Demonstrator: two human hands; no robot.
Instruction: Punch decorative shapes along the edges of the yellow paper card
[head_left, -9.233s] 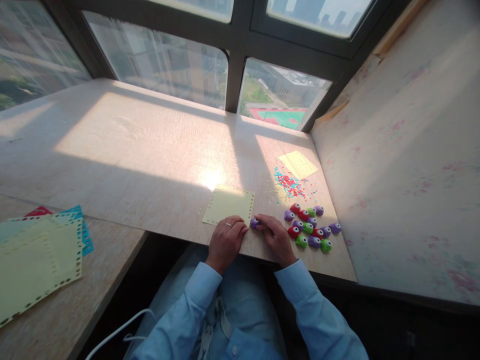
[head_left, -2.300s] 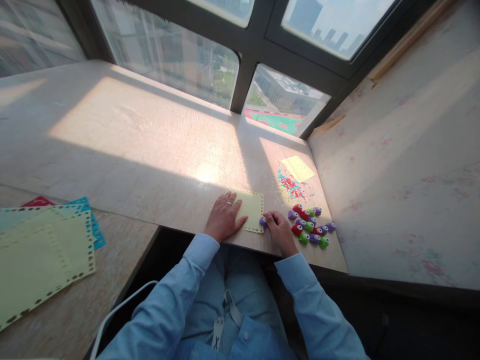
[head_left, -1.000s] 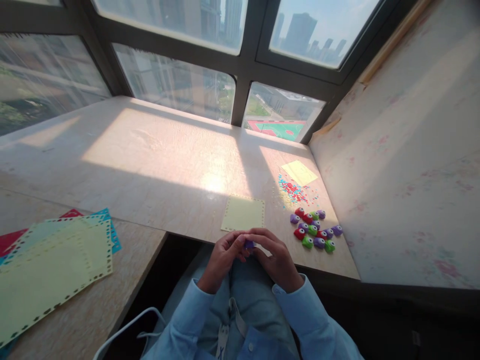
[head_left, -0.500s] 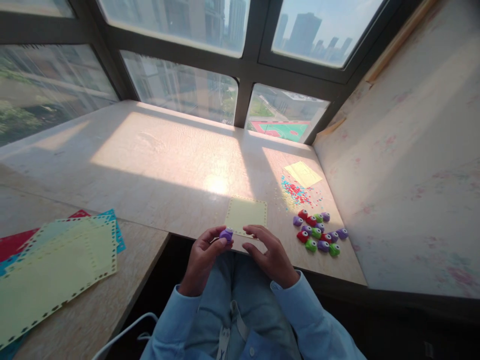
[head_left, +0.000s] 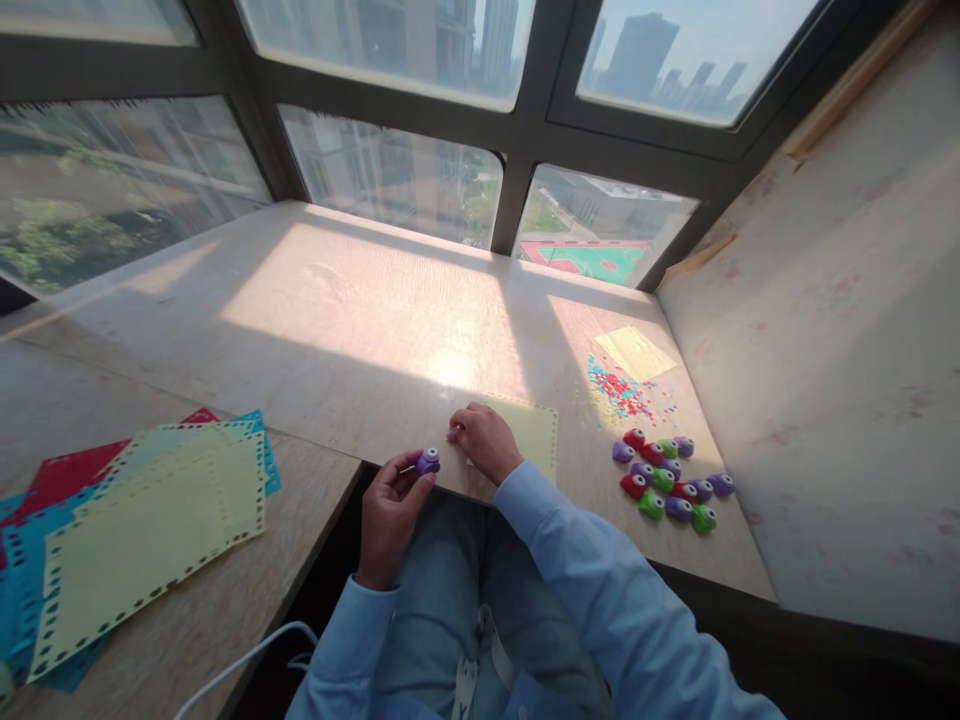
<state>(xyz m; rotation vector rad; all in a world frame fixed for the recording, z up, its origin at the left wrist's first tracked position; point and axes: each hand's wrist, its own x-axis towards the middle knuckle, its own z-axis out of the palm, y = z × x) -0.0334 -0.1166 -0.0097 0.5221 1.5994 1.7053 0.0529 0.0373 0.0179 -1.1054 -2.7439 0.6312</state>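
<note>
Between the thumb and fingers of my left hand (head_left: 390,515) is a small purple punch (head_left: 428,461) with a white round top, held just off the table's front edge. My right hand (head_left: 484,440) is over the table to the right of it, fingers bent together at the left side of a pale yellow sheet (head_left: 536,430); whatever its fingertips hold, if anything, is too small to make out. The sheet has small holes along its edges and lies partly under my right hand and forearm.
Several red, green and purple punches (head_left: 663,478) stand at the right. Behind them are scattered red, blue and yellow paper bits (head_left: 622,390) and a yellow paper piece (head_left: 636,353). Punched yellow sheets (head_left: 161,520), with red and blue ones, lie at the left. A white cable (head_left: 247,655) hangs below.
My right hand has moved left and forward onto the table, and its fingers have closed together. My left hand has shifted slightly left with the purple punch. The view has turned slightly.
</note>
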